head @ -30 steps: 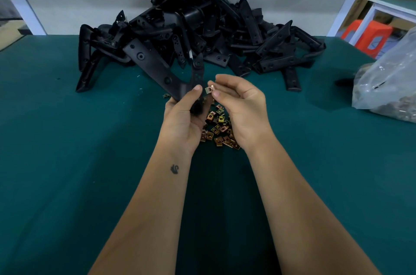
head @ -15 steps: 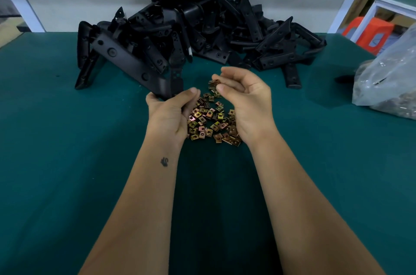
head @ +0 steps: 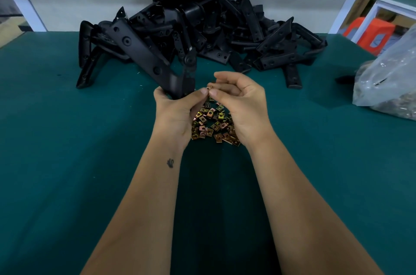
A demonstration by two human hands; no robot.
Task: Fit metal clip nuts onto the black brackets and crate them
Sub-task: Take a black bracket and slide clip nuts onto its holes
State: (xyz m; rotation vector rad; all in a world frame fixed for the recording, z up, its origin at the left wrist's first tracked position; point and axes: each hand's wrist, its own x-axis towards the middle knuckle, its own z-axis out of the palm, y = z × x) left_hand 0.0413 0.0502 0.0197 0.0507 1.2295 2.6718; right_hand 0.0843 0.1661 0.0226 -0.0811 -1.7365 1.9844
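My left hand (head: 174, 112) grips the lower end of a long black bracket (head: 144, 54) that slants up and to the left. My right hand (head: 240, 103) pinches one small metal clip nut (head: 209, 88) between thumb and fingers, right beside my left thumb tip and the bracket's end. Under and between both hands lies a heap of brass-coloured clip nuts (head: 210, 125) on the green table (head: 67, 139). A big pile of black brackets (head: 213, 29) fills the far middle of the table.
A clear plastic bag (head: 389, 85) with dark contents lies at the right edge. Beyond the table's right corner stand an orange stool (head: 369, 33) and a white frame. A grey wall runs behind the bracket pile.
My left hand has turned the bracket and brought its end toward my right hand. The clip nut in my right fingers now sits close against my left thumb.
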